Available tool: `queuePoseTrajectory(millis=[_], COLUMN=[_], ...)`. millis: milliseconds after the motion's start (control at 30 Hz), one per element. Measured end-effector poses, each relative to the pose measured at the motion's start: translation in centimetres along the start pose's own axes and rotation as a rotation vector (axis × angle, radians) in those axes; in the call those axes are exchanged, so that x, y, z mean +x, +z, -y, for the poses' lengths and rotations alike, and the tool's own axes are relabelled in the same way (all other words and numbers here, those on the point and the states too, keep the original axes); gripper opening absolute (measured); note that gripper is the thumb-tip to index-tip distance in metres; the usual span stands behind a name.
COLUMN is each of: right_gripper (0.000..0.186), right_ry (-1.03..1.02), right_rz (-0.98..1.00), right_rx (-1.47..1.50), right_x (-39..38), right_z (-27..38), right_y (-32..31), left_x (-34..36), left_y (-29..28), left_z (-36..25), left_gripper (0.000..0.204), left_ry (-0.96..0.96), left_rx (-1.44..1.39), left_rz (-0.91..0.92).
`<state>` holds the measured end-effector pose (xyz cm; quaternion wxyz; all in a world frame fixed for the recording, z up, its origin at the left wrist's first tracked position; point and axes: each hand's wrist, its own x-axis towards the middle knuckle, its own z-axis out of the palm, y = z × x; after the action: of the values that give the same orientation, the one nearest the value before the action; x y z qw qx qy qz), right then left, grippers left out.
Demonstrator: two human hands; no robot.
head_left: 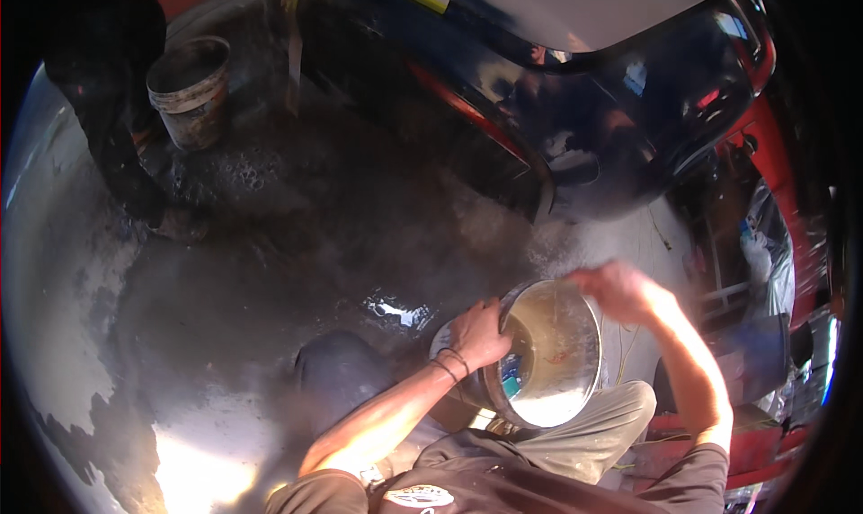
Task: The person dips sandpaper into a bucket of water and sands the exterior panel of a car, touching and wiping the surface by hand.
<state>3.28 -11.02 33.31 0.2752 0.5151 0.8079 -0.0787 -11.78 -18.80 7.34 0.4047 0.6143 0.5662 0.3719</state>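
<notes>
A pale, dirty-walled bucket [589, 348] stands tilted between my knees, its mouth toward me. My left hand [481, 334] is closed over its left rim, with dark bands on the wrist. By the far right part of the rim is my right hand [620, 289], smeared by motion; whether its fingers hold anything does not show. Low on the inner left side of the bucket lies a small blue-green thing [512, 381], too unclear to name.
Ahead on the right is a dark, glossy car [620, 119]. Wet concrete floor [315, 244] spreads to the left, with a puddle glint near the bucket. At the far left a person in dark trousers [103, 137] stands beside another dirty bucket [200, 110]. A dark container [755, 361] sits at right.
</notes>
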Motion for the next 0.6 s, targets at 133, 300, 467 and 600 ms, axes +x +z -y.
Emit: queuePoseTrajectory(millis=[133, 300, 467, 600], right_gripper=[0.050, 0.054, 0.059, 0.055], right_ry=[-0.354, -0.546, -0.489, -0.453], right_rz=[-0.698, -1.194, -1.182, -1.287], right_rx=[-0.440, -0.813, -0.842, -0.699], right_x=[1.5, 9.6, 13.2, 17.9], right_z=[4.9, 1.3, -6.7, -0.2], right_y=[-8.1, -12.0, -9.2, -8.8], left_x=[-0.8, -0.5, 0.2, 3.0], left_y=[-2.4, -4.2, -5.7, -3.6], left_z=[2.2, 0.8, 0.4, 0.1], left_gripper=[0.053, 0.046, 0.050, 0.057], left_ry=[-0.029, -0.047, -0.079, 0.063], left_rx=[0.038, 0.095, 0.092, 0.060], left_rz=[-0.003, -0.059, -0.040, -0.261])
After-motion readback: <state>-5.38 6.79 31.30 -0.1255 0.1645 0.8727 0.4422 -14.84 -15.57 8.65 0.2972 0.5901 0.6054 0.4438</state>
